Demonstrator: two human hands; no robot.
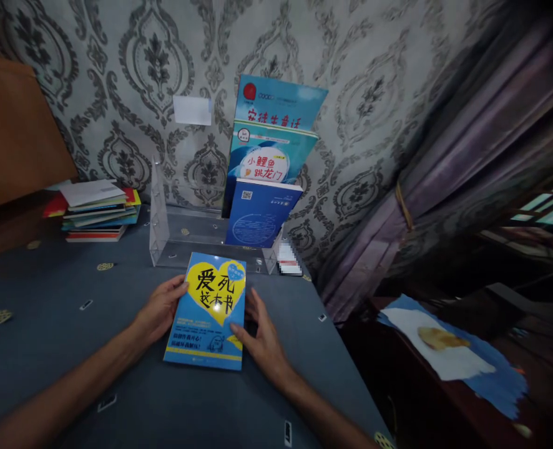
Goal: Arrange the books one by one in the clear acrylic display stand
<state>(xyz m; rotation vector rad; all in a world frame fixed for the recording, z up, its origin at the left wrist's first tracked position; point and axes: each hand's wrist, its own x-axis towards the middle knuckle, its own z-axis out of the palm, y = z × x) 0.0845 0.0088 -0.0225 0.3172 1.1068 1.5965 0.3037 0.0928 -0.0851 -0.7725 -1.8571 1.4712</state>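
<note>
A blue book with a yellow heart and black Chinese characters on its cover is held between my two hands, tilted up above the table. My left hand grips its left edge, the thumb near the heart. At the right edge my right hand holds it, thumb on the cover and the other fingers partly behind. Just beyond stands a clear acrylic stepped rack. On its right side, one behind another, stand a dark blue book, a teal book and a light blue book.
A stack of books lies at the table's left back. A small pixelated item sits by the rack's right foot. Patterned wallpaper rises behind, with a tied curtain to the right. The grey-blue tablecloth carries small printed patches.
</note>
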